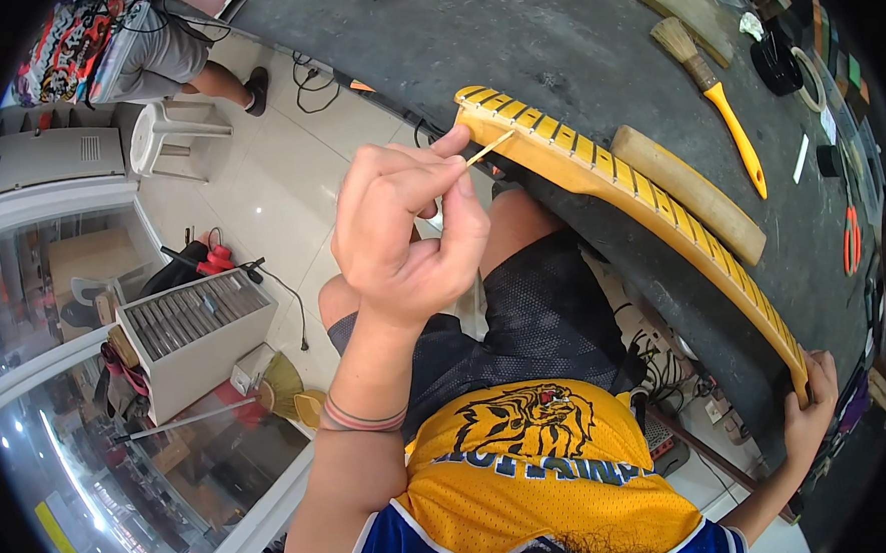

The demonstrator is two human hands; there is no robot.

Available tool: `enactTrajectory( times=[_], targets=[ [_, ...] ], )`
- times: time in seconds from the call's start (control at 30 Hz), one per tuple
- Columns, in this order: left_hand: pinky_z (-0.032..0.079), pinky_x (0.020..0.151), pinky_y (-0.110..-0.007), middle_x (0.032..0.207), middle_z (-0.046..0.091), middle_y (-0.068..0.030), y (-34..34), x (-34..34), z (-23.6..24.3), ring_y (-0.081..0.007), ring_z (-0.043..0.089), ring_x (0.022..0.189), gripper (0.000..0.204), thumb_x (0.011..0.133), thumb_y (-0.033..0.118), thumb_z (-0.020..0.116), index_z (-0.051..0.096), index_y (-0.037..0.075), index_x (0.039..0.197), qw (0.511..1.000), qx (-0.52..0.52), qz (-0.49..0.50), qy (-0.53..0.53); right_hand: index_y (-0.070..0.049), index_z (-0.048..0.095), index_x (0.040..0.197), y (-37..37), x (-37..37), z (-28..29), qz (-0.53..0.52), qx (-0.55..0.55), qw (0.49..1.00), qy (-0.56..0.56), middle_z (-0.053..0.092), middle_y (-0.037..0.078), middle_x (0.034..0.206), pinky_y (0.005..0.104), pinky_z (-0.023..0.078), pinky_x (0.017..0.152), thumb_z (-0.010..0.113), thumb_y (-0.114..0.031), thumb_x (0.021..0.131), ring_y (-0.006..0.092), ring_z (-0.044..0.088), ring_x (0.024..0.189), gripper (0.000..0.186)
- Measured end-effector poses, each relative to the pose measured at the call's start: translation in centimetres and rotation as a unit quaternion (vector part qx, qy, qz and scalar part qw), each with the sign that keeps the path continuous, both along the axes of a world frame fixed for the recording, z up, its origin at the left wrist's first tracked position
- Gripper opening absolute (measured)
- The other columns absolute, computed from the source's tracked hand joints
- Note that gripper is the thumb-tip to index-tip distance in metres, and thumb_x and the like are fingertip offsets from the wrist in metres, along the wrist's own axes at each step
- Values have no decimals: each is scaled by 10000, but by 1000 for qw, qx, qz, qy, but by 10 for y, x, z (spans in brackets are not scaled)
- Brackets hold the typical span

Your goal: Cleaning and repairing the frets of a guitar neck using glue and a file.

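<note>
A guitar neck (598, 173) of yellowish wood with dark frets lies along the near edge of the dark worktable. Its wide heel end points to the upper left. My left hand (405, 223) pinches a thin, pale wooden toothpick (487, 151) between thumb and fingers. The toothpick's tip meets, or nearly meets, the side of the neck close to the heel. At the far right my right hand (814, 407) grips the narrow end of the neck, which it partly hides.
Behind the neck a wooden block (689, 193) lies on the worktable (540, 31). A yellow-handled brush (725, 112), black tape roll (778, 64) and red-handled scissors (851, 240) are to the right. A white stool (175, 135) and a person (156, 56) are at the upper left.
</note>
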State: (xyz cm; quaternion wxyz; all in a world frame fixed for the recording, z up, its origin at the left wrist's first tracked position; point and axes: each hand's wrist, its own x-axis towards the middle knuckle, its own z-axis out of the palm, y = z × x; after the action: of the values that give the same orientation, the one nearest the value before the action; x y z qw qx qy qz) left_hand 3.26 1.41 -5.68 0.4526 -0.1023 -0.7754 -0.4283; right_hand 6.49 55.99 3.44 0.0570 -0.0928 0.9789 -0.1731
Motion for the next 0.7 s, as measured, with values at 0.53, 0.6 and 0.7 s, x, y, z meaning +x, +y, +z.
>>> enactTrajectory(
  times=[0.53, 0.6, 0.7],
  targets=[
    [733, 811, -400, 844, 700, -116, -5, -1, 3, -159, 603, 689, 261, 791, -208, 755, 728, -51, 998, 999, -38, 14, 11, 110, 727, 1249, 0, 2, -3, -2, -1, 1000, 9, 533, 166, 1018, 335, 473, 1006, 537, 41, 693, 324, 605, 1020, 591],
    [731, 805, -394, 844, 703, -118, -5, -1, 2, -157, 608, 694, 257, 793, -206, 754, 729, -51, 996, 1000, -14, 8, 2, 103, 750, 1272, 0, 1, -4, 0, -1, 1000, 13, 547, 171, 1004, 347, 482, 1005, 541, 38, 675, 332, 612, 1009, 636],
    [734, 820, -405, 835, 689, -119, -6, -4, 4, -159, 596, 684, 240, 807, -203, 751, 729, -52, 992, 999, -37, 13, 8, 104, 751, 1273, -1, -1, -4, 4, -1, 1000, 16, 548, 171, 999, 349, 484, 1004, 540, 46, 672, 334, 613, 1009, 640]
  ],
)
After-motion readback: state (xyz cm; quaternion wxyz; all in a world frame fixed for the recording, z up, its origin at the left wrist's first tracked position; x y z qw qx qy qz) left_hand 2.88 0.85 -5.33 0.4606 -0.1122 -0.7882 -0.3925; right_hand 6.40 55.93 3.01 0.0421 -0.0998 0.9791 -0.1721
